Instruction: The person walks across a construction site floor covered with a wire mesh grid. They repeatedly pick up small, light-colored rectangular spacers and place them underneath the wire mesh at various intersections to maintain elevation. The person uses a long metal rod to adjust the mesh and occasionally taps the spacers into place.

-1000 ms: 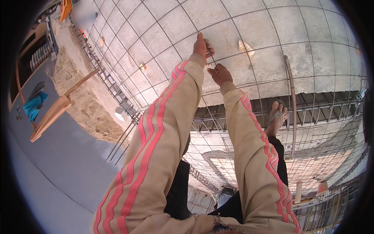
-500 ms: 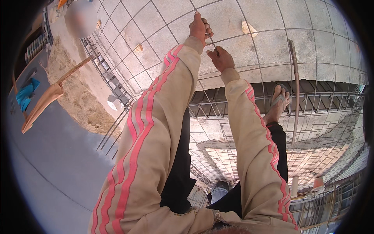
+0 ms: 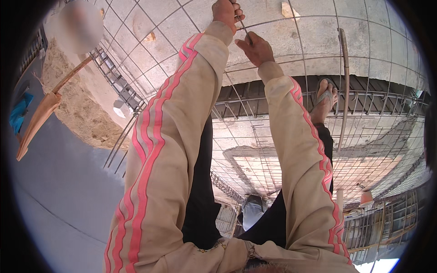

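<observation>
Near the top of the head view, my left hand (image 3: 225, 13) is closed around a thin dark metal rod (image 3: 243, 26). That rod slants down to my right hand (image 3: 256, 48), whose fingers and thumb are pinched on its lower end. Whether the rod is a tool or a loose bar, I cannot tell. Both hands are over a mesh of thin steel bars (image 3: 364, 18) laid on a pale concrete slab (image 3: 318, 43). Beige sleeves with pink stripes cover my arms.
My sandalled foot (image 3: 325, 96) rests beside a gap holding a rebar cage (image 3: 246, 93). A rusty rod (image 3: 344, 77) lies right of it. To the left are another rebar cage (image 3: 116, 82), sand (image 3: 77, 113), a wooden piece (image 3: 38, 120), a blue sheet (image 3: 19, 113) and a blurred person (image 3: 77, 27).
The whole view has shifted, so the slab, foot and hands sit higher in the picture. Both hands keep their grip on the rod, with the right hand a little farther from the left.
</observation>
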`<state>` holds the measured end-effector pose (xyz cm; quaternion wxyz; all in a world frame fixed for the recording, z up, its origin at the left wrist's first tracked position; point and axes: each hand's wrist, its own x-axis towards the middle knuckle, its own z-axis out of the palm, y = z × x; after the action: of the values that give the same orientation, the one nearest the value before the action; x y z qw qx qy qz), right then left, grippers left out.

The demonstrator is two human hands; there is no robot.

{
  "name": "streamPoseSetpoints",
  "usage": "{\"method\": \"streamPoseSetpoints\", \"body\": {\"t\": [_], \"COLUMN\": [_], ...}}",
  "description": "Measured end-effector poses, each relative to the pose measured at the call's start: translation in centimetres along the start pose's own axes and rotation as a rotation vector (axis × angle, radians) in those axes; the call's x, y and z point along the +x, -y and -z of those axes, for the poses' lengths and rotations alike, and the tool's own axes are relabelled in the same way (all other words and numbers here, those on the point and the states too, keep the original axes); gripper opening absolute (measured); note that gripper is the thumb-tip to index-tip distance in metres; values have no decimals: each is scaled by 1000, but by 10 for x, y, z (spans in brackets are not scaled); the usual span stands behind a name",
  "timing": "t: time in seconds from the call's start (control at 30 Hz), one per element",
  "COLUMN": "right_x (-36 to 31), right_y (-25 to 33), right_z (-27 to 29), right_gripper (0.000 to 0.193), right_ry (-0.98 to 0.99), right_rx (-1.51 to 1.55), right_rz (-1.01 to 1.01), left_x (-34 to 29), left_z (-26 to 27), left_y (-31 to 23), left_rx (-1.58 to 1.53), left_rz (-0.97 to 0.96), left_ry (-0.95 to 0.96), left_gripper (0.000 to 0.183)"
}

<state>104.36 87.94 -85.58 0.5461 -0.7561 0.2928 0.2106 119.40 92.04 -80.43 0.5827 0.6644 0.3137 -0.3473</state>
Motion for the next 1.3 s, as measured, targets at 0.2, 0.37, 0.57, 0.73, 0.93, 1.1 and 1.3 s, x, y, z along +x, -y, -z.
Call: {"method": "streamPoseSetpoints", "body": {"t": [0.2,0.37,0.57,0.73,0.93,1.1,1.3], "right_x": [34,38,37,120,165,149,168], "right_y": [-12,-12,1,9,19,23,3], "right_z": [-4,2,83,136,125,141,132], "right_gripper": [48,41,21,37,59,59,53], "right_ry": [87,125,-552,-542,-296,-239,-231], "right_rx": [41,124,-214,-150,-173,-24,-27], "right_rz": [-109,-179,-4,93,-161,-137,-60], "left_x": [48,63,67,69,59,28,48], "left_z": [-9,-13,-20,-21,-17,-4,-6], "left_y": [6,10,16,19,10,-7,0], "left_rx": [9,20,37,21,28,-24,-39], "left_rz": [43,95,88,61,59,69,9], "left_ry": [39,29,-25,-38,13,42,58], "left_gripper": [44,45,45,47,47,51,59]}}
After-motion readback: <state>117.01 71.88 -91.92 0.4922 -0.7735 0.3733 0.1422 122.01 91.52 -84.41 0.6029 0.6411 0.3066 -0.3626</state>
